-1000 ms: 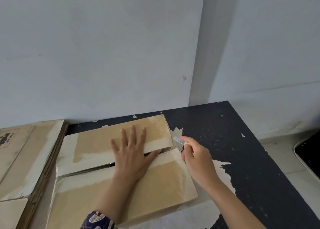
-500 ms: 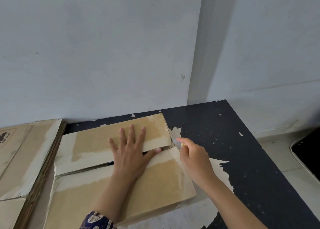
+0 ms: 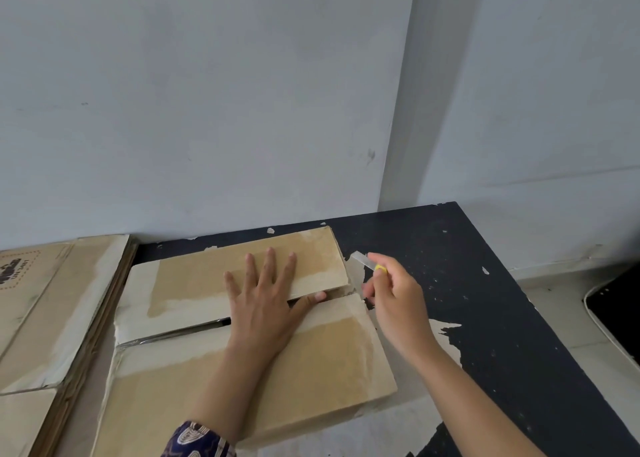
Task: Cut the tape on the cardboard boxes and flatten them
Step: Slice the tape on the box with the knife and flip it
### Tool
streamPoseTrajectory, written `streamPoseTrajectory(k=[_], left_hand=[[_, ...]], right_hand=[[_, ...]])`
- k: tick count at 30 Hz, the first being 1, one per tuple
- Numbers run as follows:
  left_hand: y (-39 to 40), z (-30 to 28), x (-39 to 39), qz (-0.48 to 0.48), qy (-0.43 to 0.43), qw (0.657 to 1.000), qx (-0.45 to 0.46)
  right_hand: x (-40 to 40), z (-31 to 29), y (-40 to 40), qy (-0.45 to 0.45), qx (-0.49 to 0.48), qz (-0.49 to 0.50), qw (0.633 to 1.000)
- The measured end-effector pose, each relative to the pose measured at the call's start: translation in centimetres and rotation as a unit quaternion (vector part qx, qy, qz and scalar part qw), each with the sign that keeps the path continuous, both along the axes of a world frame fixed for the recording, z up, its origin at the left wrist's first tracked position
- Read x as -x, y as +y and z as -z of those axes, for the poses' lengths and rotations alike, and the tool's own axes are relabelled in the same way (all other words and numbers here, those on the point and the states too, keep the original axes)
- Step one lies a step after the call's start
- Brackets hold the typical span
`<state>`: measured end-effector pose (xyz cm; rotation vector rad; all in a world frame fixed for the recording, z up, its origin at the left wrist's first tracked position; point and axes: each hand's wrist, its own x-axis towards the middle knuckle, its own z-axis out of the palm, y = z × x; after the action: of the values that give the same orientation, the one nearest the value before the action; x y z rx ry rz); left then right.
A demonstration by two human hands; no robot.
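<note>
The box lies on the dark, chipped surface, its two top flaps meeting at a seam that already gapes along most of its length. The left hand lies flat across that seam, fingers straight and spread, thumb reaching along the slit toward the right end. The right hand has its fingers curled round a cutter with a yellow slider, blade pointing up and left, just off the box's right edge and clear of the cardboard. Whether any tape is left at that end is too small to tell. The main risk, as I judge it, is the left thumb: it sits in the blade's likely path, so a pull along the seam could nick it. A hard tug could also skid the box, since only a flat palm steadies it. A stack of flattened cardboard lies at the left.
</note>
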<state>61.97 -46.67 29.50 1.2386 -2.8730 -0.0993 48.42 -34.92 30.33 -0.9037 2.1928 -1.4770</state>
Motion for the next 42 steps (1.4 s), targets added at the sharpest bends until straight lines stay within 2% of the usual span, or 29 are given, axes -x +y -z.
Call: streamPoseTrajectory(k=[3,6,8,10,12,14,17,19,20,23,27,30,36,40,42], left_hand=[[0.1,0.1,-0.3,0.053,0.005,0.999,0.003],[0.5,0.6,-0.7,0.167,0.044,0.984,0.029],[1.0,0.7,-1.0,0.246,0.048,0.966,0.065],[1.2,0.5,-1.6,0.283,0.048,0.955,0.074],[1.4,-0.3,-2.3,0.245,0.050,0.967,0.050],[2.0,-1.2,-3.0,0.173,0.094,0.980,-0.013],[3.1,-1.9,-4.3,-0.011,0.098,0.991,-0.091],[4.0,-2.5,-5.1,-0.139,0.089,0.961,-0.224],[4.1,-2.5,-5.3,-0.165,0.106,0.949,-0.249],[4.4,-3.4,-5.7,-0.185,0.181,0.924,-0.283],[2.0,-4.0,-4.8,-0.258,0.374,0.819,-0.351],[0.8,-3.6,-3.0,-0.300,0.421,0.792,-0.326],[0.2,-2.5,0.2,-0.307,0.370,0.840,-0.251],[0.1,-1.4,1.6,-0.284,0.272,0.895,-0.209],[0.0,-1.0,1.8,-0.288,0.268,0.894,-0.213]], right_hand=[[0.3,-0.3,-1.4,0.034,0.017,-0.026,0.999],[1.8,-0.9,-3.0,0.066,0.032,-0.047,0.996],[2.8,-1.6,-3.9,0.077,-0.003,-0.089,0.993],[3.2,-1.7,-4.3,0.087,-0.064,-0.137,0.985],[3.1,-1.1,-3.9,0.097,-0.112,-0.164,0.975],[2.8,0.0,-2.7,0.107,-0.131,-0.156,0.973],[2.2,1.3,-0.9,0.087,-0.119,-0.084,0.985],[1.4,1.8,0.3,0.078,-0.108,-0.047,0.990],[1.0,2.0,0.8,0.083,-0.105,-0.036,0.990],[0.2,1.8,1.7,0.103,-0.098,-0.011,0.990],[-0.9,1.1,2.7,0.125,-0.106,-0.014,0.986],[-1.6,1.0,3.9,0.142,-0.105,-0.036,0.984],[-4.0,2.3,5.3,0.069,-0.087,-0.075,0.991],[-3.5,2.1,4.8,0.021,-0.010,0.008,1.000],[-2.3,1.6,4.1,0.025,0.020,0.031,0.999]])
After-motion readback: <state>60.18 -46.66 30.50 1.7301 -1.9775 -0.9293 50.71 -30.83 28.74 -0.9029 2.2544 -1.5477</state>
